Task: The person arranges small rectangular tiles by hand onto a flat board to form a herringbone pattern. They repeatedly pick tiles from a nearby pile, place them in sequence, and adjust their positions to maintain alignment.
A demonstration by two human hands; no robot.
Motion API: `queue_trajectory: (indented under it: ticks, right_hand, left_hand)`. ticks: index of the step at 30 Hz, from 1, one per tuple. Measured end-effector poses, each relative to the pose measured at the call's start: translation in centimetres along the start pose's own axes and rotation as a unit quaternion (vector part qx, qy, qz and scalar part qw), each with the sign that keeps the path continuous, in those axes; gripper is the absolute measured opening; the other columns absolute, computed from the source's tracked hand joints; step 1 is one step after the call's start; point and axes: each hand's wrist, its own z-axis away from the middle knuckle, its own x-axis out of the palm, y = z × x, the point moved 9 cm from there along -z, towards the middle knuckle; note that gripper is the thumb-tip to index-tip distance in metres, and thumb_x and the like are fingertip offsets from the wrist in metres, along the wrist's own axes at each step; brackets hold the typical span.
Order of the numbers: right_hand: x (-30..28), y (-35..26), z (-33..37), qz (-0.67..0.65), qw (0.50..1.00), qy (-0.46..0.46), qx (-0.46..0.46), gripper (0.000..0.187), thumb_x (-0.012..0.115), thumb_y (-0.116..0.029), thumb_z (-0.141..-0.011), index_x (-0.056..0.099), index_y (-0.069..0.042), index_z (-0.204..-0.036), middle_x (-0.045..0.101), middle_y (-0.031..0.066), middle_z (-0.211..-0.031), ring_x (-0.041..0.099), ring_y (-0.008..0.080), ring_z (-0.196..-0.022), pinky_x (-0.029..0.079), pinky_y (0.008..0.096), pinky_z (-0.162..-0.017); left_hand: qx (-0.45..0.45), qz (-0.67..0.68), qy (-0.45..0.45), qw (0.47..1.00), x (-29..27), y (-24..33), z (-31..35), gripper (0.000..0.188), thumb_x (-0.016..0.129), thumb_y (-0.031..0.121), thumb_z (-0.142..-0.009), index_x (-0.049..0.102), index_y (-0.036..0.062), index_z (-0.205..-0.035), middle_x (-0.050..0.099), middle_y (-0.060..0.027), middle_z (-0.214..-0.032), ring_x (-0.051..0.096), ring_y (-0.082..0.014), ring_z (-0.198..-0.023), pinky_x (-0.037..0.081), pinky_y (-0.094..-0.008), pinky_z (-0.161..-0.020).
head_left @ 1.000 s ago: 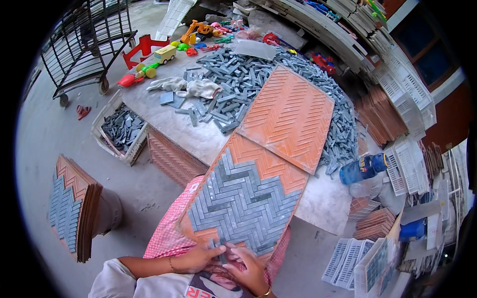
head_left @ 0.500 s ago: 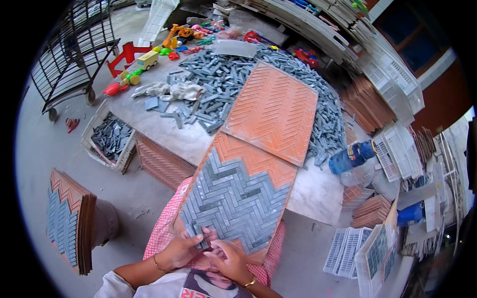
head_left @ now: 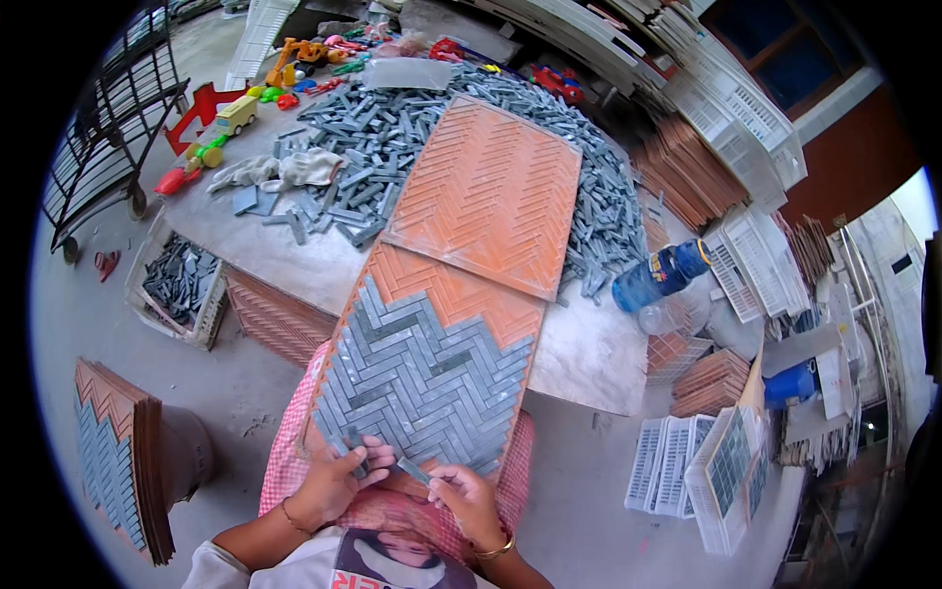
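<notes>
On my lap rests an orange herringbone-grooved tray [head_left: 392, 272], its lower part filled with grey strip tiles [head_left: 422, 378]. Close to the tray's near left corner, my left hand [head_left: 341, 479] is closed around a few grey tile strips [head_left: 345, 442]. A single grey tile strip [head_left: 414, 472] sticks out from the pinched fingers of my right hand [head_left: 469, 499], above the tray's near edge. A second orange tray [head_left: 491, 191], with bare grooves, overlaps the far end of the first and lies against the tile pile.
A large heap of grey tile strips [head_left: 378, 128] covers the table, with white gloves [head_left: 285, 169] and toys [head_left: 235, 115] beside it. A blue bottle [head_left: 659, 277] stands at right. Stacked trays [head_left: 123, 452] and a tile crate [head_left: 177, 285] are at left; white baskets [head_left: 667, 461] at right.
My hands have drawn apart; the right one now shows a tile strip in its fingers. The whole view has shifted, so the scene sits further left.
</notes>
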Motion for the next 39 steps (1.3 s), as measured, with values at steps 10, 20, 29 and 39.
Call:
queue_trajectory:
  ticks: [10,20,29,39]
  right_hand:
    - [-9.1,-3.0,4.4,0.059,0.978,0.183,-0.076,0.013,0.059,-0.001,-0.085,0.059,0.004,-0.096,0.061,0.002,-0.078,0.056,0.0057,-0.072,0.046,0.019,-0.062]
    - [-5.6,-5.2,7.8,0.467,0.773,0.256,-0.345,0.013,0.072,-0.011,-0.073,0.063,-0.006,-0.08,0.063,0.0072,-0.082,0.061,0.0231,-0.075,0.051,0.0331,-0.068]
    - [-3.7,-3.1,5.1,0.444,0.827,0.18,-0.295,0.021,0.075,-0.011,-0.069,0.06,-0.003,-0.08,0.06,0.0109,-0.081,0.06,0.028,-0.073,0.049,0.0347,-0.065]
    - [-4.4,-3.4,4.9,0.503,0.786,0.213,-0.29,0.013,0.07,-0.01,-0.073,0.061,-0.005,-0.081,0.061,0.0097,-0.087,0.06,0.0267,-0.08,0.048,0.0359,-0.071]
  left_hand:
    - [0.002,-0.039,0.001,0.999,0.4,0.7,0.3,0.024,0.055,0.016,-0.087,0.05,0.0029,-0.107,0.059,-0.0115,-0.1,0.059,-0.0204,-0.089,0.049,-0.0334,-0.078]
    - [-0.012,-0.046,0.001,0.999,0.5,-0.2,0.2,0.024,0.056,0.014,-0.086,0.052,0.0041,-0.108,0.059,-0.0087,-0.092,0.06,-0.0197,-0.083,0.049,-0.0313,-0.075]
    - [-0.015,-0.043,0.004,0.999,0.2,-0.3,0.2,0.025,0.056,0.014,-0.086,0.052,0.0048,-0.108,0.059,-0.0079,-0.093,0.059,-0.019,-0.084,0.049,-0.0302,-0.075]
    - [-0.027,-0.023,-0.011,0.999,0.4,-0.5,0.4,0.032,0.056,0.012,-0.086,0.046,0.0054,-0.115,0.057,-0.0088,-0.098,0.06,-0.0227,-0.087,0.051,-0.0353,-0.078]
